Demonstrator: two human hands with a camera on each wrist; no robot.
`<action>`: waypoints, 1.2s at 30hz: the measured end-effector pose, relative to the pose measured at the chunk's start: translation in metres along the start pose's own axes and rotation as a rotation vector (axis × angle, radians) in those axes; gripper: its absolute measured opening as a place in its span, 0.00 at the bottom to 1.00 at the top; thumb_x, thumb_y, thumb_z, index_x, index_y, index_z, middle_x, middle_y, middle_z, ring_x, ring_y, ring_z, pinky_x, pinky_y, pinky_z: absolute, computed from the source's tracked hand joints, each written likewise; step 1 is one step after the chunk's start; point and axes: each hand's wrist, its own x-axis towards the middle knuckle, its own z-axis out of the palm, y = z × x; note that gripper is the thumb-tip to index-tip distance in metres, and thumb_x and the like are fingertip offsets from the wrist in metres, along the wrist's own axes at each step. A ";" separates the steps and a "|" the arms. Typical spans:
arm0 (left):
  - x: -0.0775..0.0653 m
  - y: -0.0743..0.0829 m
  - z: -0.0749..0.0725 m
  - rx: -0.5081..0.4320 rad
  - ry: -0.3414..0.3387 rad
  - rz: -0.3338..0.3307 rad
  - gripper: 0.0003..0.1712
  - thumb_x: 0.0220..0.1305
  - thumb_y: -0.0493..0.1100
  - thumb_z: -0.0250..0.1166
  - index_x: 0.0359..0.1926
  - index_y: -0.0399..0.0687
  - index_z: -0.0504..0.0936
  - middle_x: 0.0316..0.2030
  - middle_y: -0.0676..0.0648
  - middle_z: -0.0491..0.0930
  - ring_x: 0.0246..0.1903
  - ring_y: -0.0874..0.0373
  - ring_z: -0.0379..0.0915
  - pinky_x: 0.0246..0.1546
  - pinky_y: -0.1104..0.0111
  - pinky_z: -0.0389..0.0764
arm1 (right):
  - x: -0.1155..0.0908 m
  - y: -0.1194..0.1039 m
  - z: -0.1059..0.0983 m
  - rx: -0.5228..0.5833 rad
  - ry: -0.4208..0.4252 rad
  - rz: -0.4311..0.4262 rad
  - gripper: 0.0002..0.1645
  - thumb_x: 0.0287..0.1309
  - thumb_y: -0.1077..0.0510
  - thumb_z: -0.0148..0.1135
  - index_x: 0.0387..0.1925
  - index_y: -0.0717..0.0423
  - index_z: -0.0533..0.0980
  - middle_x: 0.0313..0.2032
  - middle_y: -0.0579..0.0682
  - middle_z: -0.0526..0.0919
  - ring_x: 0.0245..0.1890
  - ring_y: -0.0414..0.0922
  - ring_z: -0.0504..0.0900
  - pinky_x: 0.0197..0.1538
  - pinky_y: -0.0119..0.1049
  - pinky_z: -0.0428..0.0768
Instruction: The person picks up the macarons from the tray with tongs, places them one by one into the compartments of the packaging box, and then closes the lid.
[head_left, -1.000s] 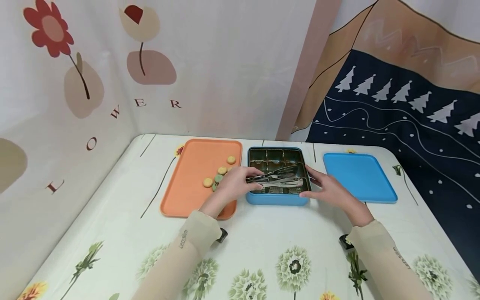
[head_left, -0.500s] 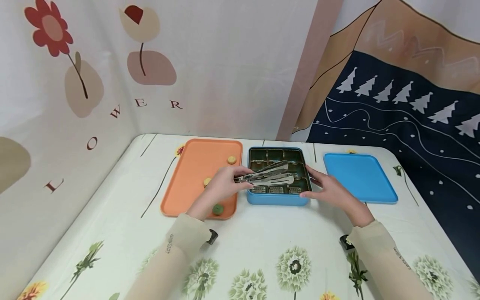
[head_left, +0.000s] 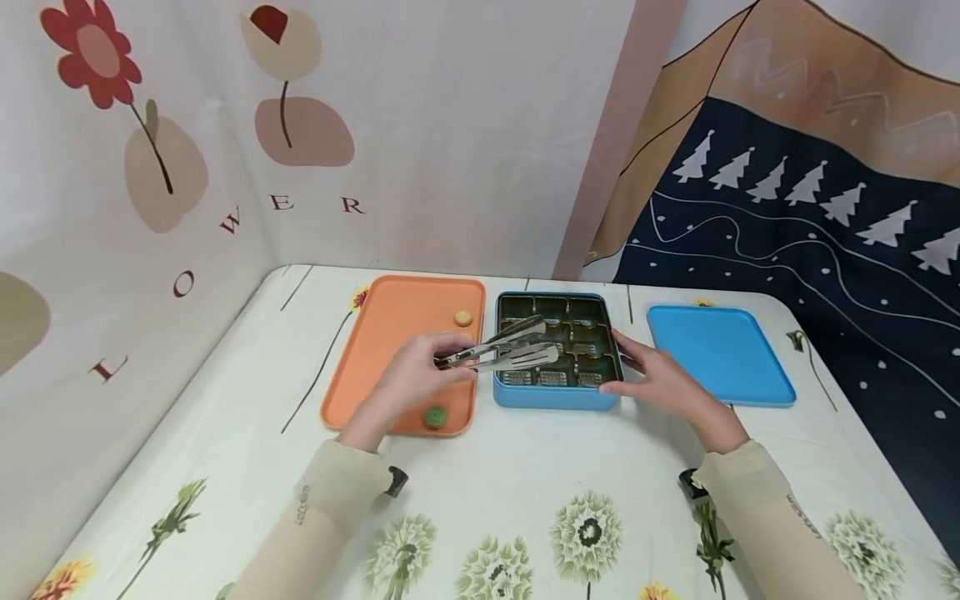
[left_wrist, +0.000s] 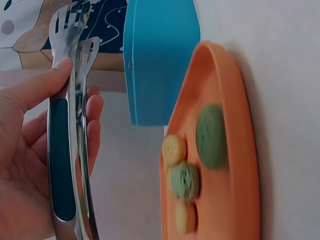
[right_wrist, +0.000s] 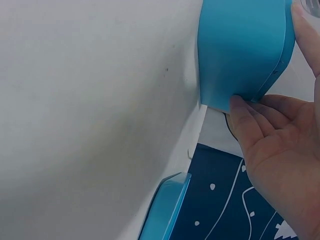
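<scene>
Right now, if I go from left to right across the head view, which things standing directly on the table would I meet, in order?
Orange tray → blue box → blue tray.

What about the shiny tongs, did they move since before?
Yes. Against the blue box, which has stayed put, the tongs have moved left, toward the orange tray.

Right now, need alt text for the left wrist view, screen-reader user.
A left hand holds metal tongs, their slotted tips pointing up in the picture. To the right, an orange tray bears round green cookies and yellow cookies; a blue box shows at top centre.
</scene>
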 end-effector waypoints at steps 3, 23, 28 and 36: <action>-0.005 -0.005 -0.006 -0.014 0.011 -0.009 0.23 0.58 0.46 0.75 0.56 0.59 0.84 0.49 0.50 0.86 0.41 0.59 0.80 0.42 0.64 0.79 | 0.000 0.000 0.000 -0.002 0.002 -0.003 0.60 0.58 0.44 0.70 0.78 0.62 0.46 0.76 0.69 0.51 0.69 0.68 0.65 0.66 0.59 0.69; -0.047 -0.043 -0.041 0.023 0.082 0.021 0.20 0.59 0.42 0.74 0.53 0.47 0.85 0.39 0.47 0.87 0.33 0.59 0.79 0.32 0.72 0.78 | 0.000 -0.003 -0.001 -0.016 -0.002 -0.008 0.60 0.59 0.44 0.70 0.78 0.63 0.46 0.75 0.69 0.51 0.69 0.68 0.65 0.66 0.59 0.69; -0.058 -0.054 -0.047 0.067 0.100 0.018 0.20 0.59 0.44 0.74 0.53 0.51 0.85 0.45 0.48 0.87 0.39 0.60 0.81 0.36 0.72 0.79 | 0.000 -0.003 -0.001 -0.010 -0.010 -0.001 0.60 0.59 0.44 0.70 0.78 0.62 0.45 0.76 0.69 0.50 0.69 0.68 0.65 0.67 0.59 0.68; -0.072 -0.059 -0.052 0.062 0.085 -0.053 0.21 0.59 0.44 0.74 0.54 0.50 0.84 0.37 0.49 0.86 0.32 0.60 0.77 0.28 0.71 0.75 | 0.000 -0.003 -0.001 -0.012 -0.021 0.008 0.61 0.59 0.43 0.69 0.78 0.63 0.44 0.76 0.69 0.49 0.70 0.68 0.63 0.67 0.59 0.68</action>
